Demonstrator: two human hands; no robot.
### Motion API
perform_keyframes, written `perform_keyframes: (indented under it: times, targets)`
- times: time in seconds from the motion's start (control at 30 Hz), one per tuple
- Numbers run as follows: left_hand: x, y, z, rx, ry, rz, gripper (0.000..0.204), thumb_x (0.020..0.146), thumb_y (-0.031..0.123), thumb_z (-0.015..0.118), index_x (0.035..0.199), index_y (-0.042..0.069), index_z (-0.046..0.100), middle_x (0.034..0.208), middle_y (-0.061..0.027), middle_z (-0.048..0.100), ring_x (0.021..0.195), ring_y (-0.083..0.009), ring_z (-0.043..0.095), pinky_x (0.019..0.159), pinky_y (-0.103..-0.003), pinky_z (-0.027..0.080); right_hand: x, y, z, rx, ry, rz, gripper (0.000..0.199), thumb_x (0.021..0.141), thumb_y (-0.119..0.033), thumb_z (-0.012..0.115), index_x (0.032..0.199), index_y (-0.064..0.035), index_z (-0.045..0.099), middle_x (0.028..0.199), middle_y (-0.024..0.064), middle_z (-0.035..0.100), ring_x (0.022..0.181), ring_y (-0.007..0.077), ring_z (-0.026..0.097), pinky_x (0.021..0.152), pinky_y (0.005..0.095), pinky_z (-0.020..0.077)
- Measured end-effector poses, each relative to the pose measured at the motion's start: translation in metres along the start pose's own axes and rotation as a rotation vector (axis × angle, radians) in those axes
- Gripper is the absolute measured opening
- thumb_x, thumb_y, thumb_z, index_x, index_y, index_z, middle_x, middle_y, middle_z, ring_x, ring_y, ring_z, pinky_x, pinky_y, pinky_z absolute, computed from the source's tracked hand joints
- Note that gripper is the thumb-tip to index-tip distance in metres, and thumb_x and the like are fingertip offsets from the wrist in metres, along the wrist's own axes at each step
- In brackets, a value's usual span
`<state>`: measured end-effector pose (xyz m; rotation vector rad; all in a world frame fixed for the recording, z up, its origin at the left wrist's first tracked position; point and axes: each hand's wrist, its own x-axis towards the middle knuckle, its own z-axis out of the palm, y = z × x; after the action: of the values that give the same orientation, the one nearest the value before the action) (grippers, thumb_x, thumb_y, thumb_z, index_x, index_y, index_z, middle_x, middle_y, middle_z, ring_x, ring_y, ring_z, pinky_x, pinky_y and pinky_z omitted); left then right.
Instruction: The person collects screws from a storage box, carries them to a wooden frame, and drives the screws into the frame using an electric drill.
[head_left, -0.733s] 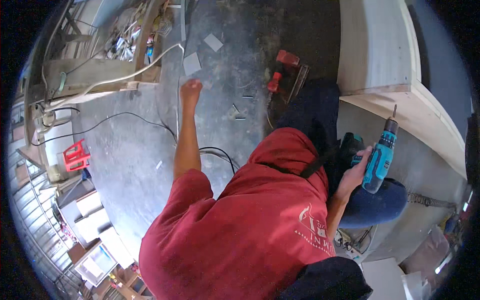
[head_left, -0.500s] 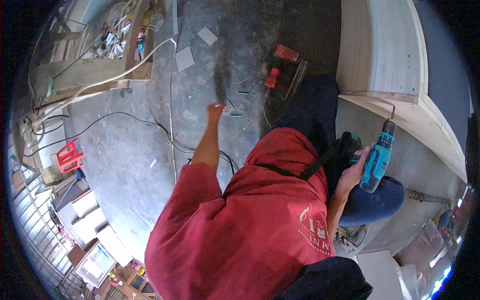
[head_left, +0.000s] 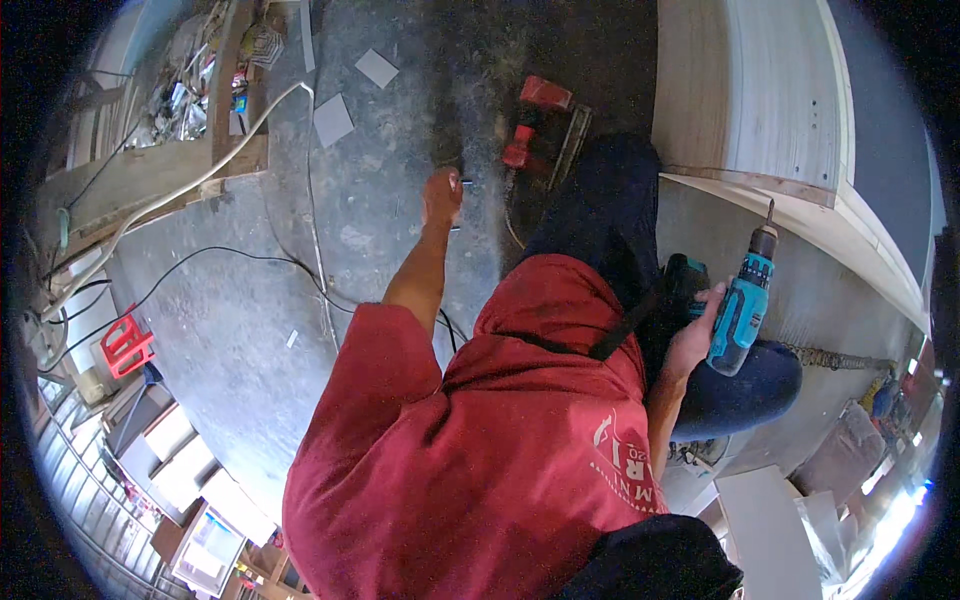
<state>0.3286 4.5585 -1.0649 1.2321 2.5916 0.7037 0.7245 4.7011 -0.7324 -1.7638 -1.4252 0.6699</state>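
My right hand (head_left: 690, 340) is wrapped round the handle of a teal and black cordless drill (head_left: 738, 318), over my bent knee. The drill's bit (head_left: 770, 211) points away from me, close to a wooden panel's edge. My left hand (head_left: 441, 198) reaches down to the concrete floor with its fingers curled in. What lies between the fingertips is too small and covered to make out. Beside that hand, two small thin metallic strips (head_left: 455, 228) lie on the floor, partly hidden. A red nail gun (head_left: 543, 95) rests farther off, to the right of my left hand.
A large wooden cabinet panel (head_left: 740, 90) stands at the far right. Two pale square pieces (head_left: 334, 121) lie on the floor. A black cable (head_left: 225, 248) and a light hose (head_left: 215, 170) run on the left, near a red plastic stool (head_left: 127, 346).
My left hand has moved slightly away from me, its fingers curling over the spot where a middle strip lay. The drill stays in my right hand. The whole view has shifted a little.
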Motion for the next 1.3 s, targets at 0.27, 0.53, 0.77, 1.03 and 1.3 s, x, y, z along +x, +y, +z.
perform_keyframes:
  times: [0.27,0.53,0.77,1.03,1.3]
  targets:
    - [0.01,0.025,-0.026,0.207,-0.304,0.057,0.012,0.085,0.018,0.058,0.091,0.011,0.064,0.095,-0.0159,0.065,0.093,-0.0357,0.062,0.08,-0.047,0.05,0.002,-0.003,0.0,0.005,0.009,0.048,0.032,0.099,-0.022,0.055,0.115,0.004,0.061,0.075,0.0046,0.054,0.073,0.0171,0.051,0.076,0.0324,0.0424]
    - [-0.061,0.006,-0.009,-0.212,-0.095,-0.317,0.022,0.085,0.023,0.056,0.094,0.004,0.064,0.092,-0.0226,0.067,0.084,-0.0427,0.065,0.075,-0.052,0.05,0.003,0.008,-0.005,-0.044,0.015,0.016,0.028,0.099,-0.022,0.056,0.111,0.0017,0.063,0.076,0.0041,0.056,0.072,0.0171,0.052,0.073,0.0337,0.0431]
    - [-0.101,-0.021,0.043,-0.649,-0.15,-1.445,0.042,0.074,0.035,0.068,0.096,-0.001,0.067,0.097,-0.0189,0.07,0.086,-0.0357,0.067,0.071,-0.044,0.053,0.004,0.012,-0.003,0.111,0.049,0.055,0.027,0.097,-0.021,0.058,0.112,0.0011,0.063,0.077,0.0034,0.057,0.072,0.0158,0.052,0.072,0.0319,0.0428]
    - [-0.091,0.025,0.022,0.03,-0.024,-0.722,0.035,0.072,0.028,0.068,0.099,0.006,0.069,0.076,-0.0172,0.068,0.079,-0.0356,0.067,0.069,-0.043,0.051,0.006,0.025,-0.007,0.056,0.01,0.003,0.03,0.099,-0.019,0.055,0.116,0.0041,0.06,0.076,0.0029,0.053,0.073,0.0148,0.049,0.076,0.0319,0.0418]
    - [-0.029,0.053,-0.01,-0.072,0.001,-0.362,0.019,0.076,0.019,0.063,0.088,0.005,0.062,0.076,-0.0188,0.066,0.077,-0.0407,0.065,0.068,-0.048,0.052,0.003,0.007,-0.003,0.016,0.02,-0.008,0.023,0.097,-0.019,0.058,0.088,0.0007,0.065,0.076,0.0049,0.06,0.072,0.0184,0.055,0.071,0.0339,0.0446]
